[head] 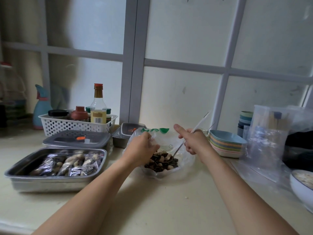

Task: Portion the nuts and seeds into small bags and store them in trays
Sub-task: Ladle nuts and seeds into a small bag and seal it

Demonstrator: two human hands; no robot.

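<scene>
Frosted window (pixel 186 39) with grey bars fills the background. Below it, a cream desk (pixel 169 209) runs the full width.

Left side: open steel tray (pixel 50 185) near the front edge, holding small bags (pixel 71 164) already filled with nuts and seeds, lying side by side. Just behind it, a lidded tray (pixel 76 139) with a grey lid; a smaller lidded tray (pixel 118 140) sits further back, towards the middle. White perforated basket (pixel 67 125) of bottles and jars against the window.

Right side: heap of empty clear bags (pixel 265 145), a stack of coloured dishes (pixel 225 146) beside it, and a white bowl (pixel 299 185) cut off by the frame edge.

Centre: big bag (pixel 166 139) of clear plastic with green print, lying open on the desk — the loose nuts and seeds (pixel 160 162) are piled inside it, peanuts mixed with dark striped seeds.

Left hand (pixel 144 146) grips the big bag's near-left rim, fingers curled into the plastic. Right hand (pixel 194 139) holds a long-handled spoon (pixel 179 147) — fingers wrapped round the handle, one digit sticking out straight. Spoon slants down to the left, its bowl resting in the pile.
</scene>
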